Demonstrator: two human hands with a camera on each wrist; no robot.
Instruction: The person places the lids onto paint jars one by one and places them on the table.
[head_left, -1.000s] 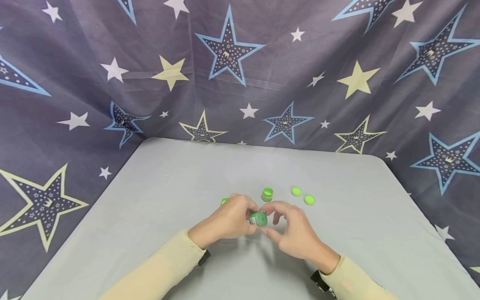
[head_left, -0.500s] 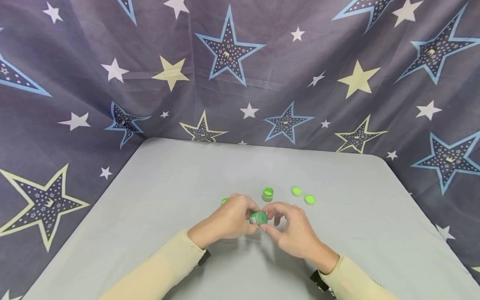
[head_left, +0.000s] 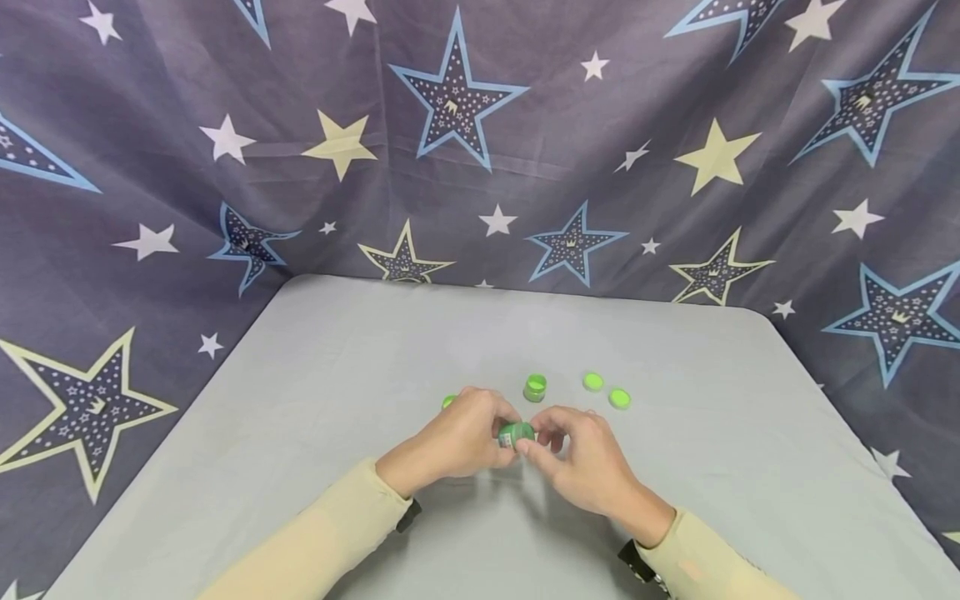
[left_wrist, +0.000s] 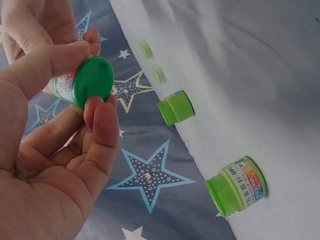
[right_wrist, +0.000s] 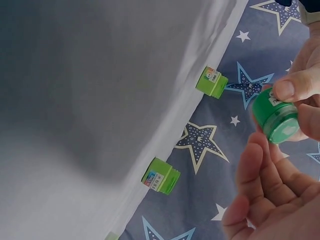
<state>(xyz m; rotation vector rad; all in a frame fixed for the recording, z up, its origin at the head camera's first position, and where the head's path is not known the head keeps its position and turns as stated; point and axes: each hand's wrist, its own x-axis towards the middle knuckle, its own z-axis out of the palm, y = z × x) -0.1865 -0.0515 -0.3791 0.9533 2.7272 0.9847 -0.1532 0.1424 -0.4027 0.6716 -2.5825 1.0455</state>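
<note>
A small dark green paint jar [head_left: 514, 435] is held sideways above the table, its base toward the left. My left hand [head_left: 465, 435] grips it between thumb and fingers; in the left wrist view the round green base [left_wrist: 95, 82] faces the camera. My right hand [head_left: 585, 458] has its thumb and fingertips curled around the jar's other end, pinching it. The right wrist view shows that end, a pale-shining green face [right_wrist: 285, 130] beyond a clear band, close to the right fingertips. Whether this end turns cannot be told.
An uncapped light green paint jar [head_left: 535, 388] stands behind the hands. Another light green jar [left_wrist: 237, 185] is mostly hidden behind the left hand in the head view. Two light green lids [head_left: 593, 382] lie farther right on the grey-white table [head_left: 360, 350]. A star-patterned cloth [head_left: 420, 192] hangs behind.
My right hand's thumb and fingers have closed in from either side onto the jar's end, shifting slightly left. The left hand keeps its grip in the same place.
</note>
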